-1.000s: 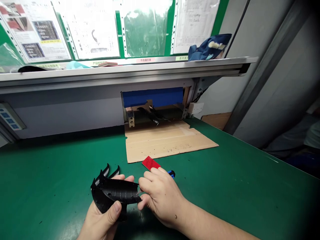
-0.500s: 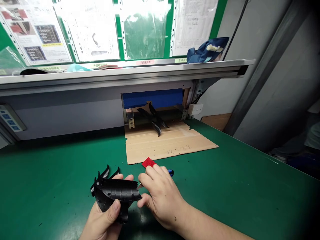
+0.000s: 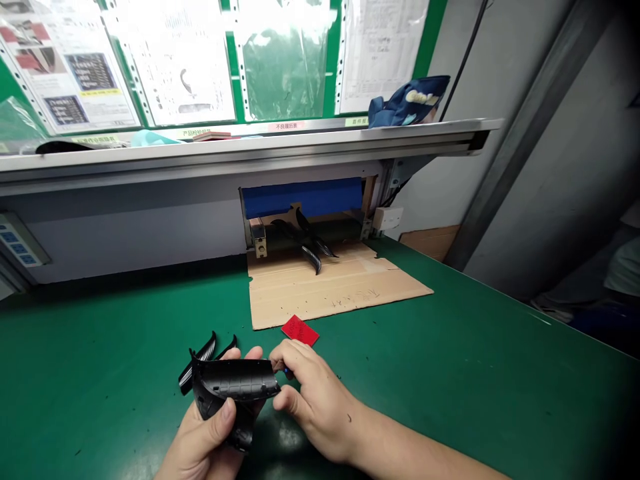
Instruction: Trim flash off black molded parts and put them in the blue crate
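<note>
My left hand point(image 3: 207, 437) is closed round a curved black plastic shell point(image 3: 245, 379), its ribbed inner side facing up and the thumb pressed on its lower edge. A second black piece sits under it in the same grip, partly covered. At the shell's right end is my right hand point(image 3: 320, 400), its fingers curled round a small tool point(image 3: 287, 373) with blue on the handle. Most of that tool is hidden, so its kind is unclear. The right thumb rests by the shell's corner. Just beyond my left hand are glossy curved black parts point(image 3: 199, 363).
A red card point(image 3: 300, 331) lies on the green table point(image 3: 425, 387) past my right hand. Behind it, a cardboard sheet point(image 3: 340, 287) runs into an opening under a blue flap point(image 3: 303, 197), with black curved parts point(image 3: 310, 243) on it. A shelf point(image 3: 250, 157) crosses above.
My right hand has turned and drawn slightly nearer, uncovering more of the red card. The tool's blue end, earlier beyond the knuckles, now shows blue near the fingertips. The shell stays in my left hand.
</note>
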Motion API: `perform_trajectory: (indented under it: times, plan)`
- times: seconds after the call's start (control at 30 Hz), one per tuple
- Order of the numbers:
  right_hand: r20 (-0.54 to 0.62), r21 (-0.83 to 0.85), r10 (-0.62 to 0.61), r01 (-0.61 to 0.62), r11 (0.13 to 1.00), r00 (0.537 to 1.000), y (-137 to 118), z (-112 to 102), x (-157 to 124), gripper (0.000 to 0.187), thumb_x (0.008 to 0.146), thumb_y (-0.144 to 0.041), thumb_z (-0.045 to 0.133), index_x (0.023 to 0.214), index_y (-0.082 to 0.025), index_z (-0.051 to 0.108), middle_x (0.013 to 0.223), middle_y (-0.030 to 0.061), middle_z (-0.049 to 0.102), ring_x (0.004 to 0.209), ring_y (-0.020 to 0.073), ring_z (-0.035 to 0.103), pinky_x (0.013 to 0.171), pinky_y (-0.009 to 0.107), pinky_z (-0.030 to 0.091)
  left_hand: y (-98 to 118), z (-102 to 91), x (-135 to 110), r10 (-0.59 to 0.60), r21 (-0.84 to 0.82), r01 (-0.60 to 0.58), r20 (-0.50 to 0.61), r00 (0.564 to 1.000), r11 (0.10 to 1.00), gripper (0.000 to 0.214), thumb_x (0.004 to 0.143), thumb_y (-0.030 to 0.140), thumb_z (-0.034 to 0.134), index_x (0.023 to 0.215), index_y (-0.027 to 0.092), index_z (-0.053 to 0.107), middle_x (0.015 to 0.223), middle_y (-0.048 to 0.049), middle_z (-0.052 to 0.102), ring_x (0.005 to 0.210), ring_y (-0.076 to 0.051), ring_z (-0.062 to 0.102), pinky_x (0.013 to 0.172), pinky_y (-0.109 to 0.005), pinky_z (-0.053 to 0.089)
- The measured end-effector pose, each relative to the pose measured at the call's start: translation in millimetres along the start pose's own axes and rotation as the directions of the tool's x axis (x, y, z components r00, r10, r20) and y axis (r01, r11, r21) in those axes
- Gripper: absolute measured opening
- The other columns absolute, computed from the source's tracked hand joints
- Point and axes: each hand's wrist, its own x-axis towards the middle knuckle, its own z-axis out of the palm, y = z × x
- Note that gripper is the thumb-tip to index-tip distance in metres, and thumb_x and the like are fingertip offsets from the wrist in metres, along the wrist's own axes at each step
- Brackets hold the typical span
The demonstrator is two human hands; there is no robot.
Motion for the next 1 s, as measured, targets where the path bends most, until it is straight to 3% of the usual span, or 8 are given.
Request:
perform_trajectory:
  times: [0.13,0.37,0.57,0.67,0.73,0.83,0.9,1.0]
  plan:
    - [-0.019,-0.033,0.024,-0.025,0.999,1.0,-5,8,-4,0.072,0.088,-0.081,0.014,0.095,-0.02,0.051,0.091,0.0034,0.051,0.082,0.0207,0.046,0.078,0.035,0.037,-2,-1.6,0,-0.025,-0.025,0.026,0.047,0.999,0.999,0.034,0.08,0.026,0.069,0.113,0.038,0.067,0.134,0.0029,0.055,0.139,-0.023,0.022,0.116,-0.039,0.004]
    - [-0.041,-0.088,0.04,-0.043,0.995,0.998,-4,11,-1,0.074,0.085,-0.083,0.007,0.071,-0.019,0.039,0.071,-0.0001,0.045,0.066,0.0169,0.041,0.062,0.028,0.032,-2,-6.9,3,-0.032,-0.036,0.034,0.054,0.998,0.999,0.032,0.082,0.027,0.067,0.112,0.037,0.068,0.135,0.002,0.055,0.139,-0.023,0.025,0.117,-0.039,0.001]
    - [0.234,0.209,-0.015,-0.036,0.977,0.972,5,-3,2,0.064,0.094,-0.074,0.023,0.064,-0.018,0.031,0.06,-0.0043,0.031,0.054,0.0106,0.032,0.05,0.023,0.025,-1,-5.3,4,-0.014,-0.016,0.015,0.026,1.0,1.0,0.033,0.08,0.025,0.07,0.111,0.038,0.068,0.131,0.0023,0.058,0.134,-0.024,0.036,0.117,-0.041,0.006]
    - [0.091,0.227,-0.057,0.035,0.973,0.994,7,-8,5,0.065,0.089,-0.079,0.032,0.069,-0.018,0.042,0.061,-0.0035,0.039,0.055,0.0113,0.037,0.051,0.023,0.03,0,-3.9,3,0.008,-0.029,-0.008,0.029,1.0,1.0,0.034,0.081,0.022,0.068,0.111,0.037,0.068,0.13,0.001,0.059,0.13,-0.024,0.044,0.117,-0.042,0.015]
    - [-0.055,0.073,-0.144,0.148,0.986,0.988,8,-9,5,0.064,0.087,-0.079,0.039,0.08,-0.017,0.052,0.066,-0.0013,0.047,0.058,0.0128,0.041,0.056,0.025,0.034,0,-3.0,3,0.008,-0.038,-0.007,0.027,1.0,0.999,0.034,0.081,0.02,0.068,0.112,0.036,0.068,0.131,0.0005,0.059,0.129,-0.024,0.045,0.116,-0.043,0.02]
    - [-0.057,-0.155,-0.315,0.303,0.94,0.947,7,-7,3,0.042,0.098,-0.056,0.044,0.092,-0.018,0.06,0.067,0.0004,0.052,0.059,0.0142,0.043,0.06,0.028,0.034,-3,-0.5,6,-0.016,-0.029,0.017,0.018,1.0,0.999,0.037,0.08,0.021,0.07,0.113,0.037,0.067,0.13,0.0011,0.06,0.128,-0.024,0.046,0.116,-0.042,0.021]
    - [-0.066,-0.148,-0.31,0.298,0.943,0.948,4,-4,1,0.029,0.1,-0.04,0.046,0.09,-0.018,0.063,0.067,0.0013,0.054,0.061,0.0151,0.046,0.061,0.029,0.034,-6,2.1,10,-0.01,0.0,0.01,-0.012,1.0,1.0,0.034,0.081,0.026,0.07,0.114,0.034,0.067,0.127,-0.0011,0.063,0.127,-0.025,0.047,0.116,-0.042,0.023]
    - [-0.152,0.011,-0.158,0.162,0.987,0.976,-1,2,-1,0.019,0.095,-0.032,0.056,0.083,-0.018,0.062,0.072,0.0015,0.058,0.064,0.0155,0.051,0.063,0.028,0.037,-8,4.0,17,0.029,0.012,-0.028,-0.119,0.992,1.0,0.032,0.083,0.036,0.067,0.111,0.021,0.069,0.12,-0.0087,0.066,0.125,-0.028,0.05,0.113,-0.043,0.03]
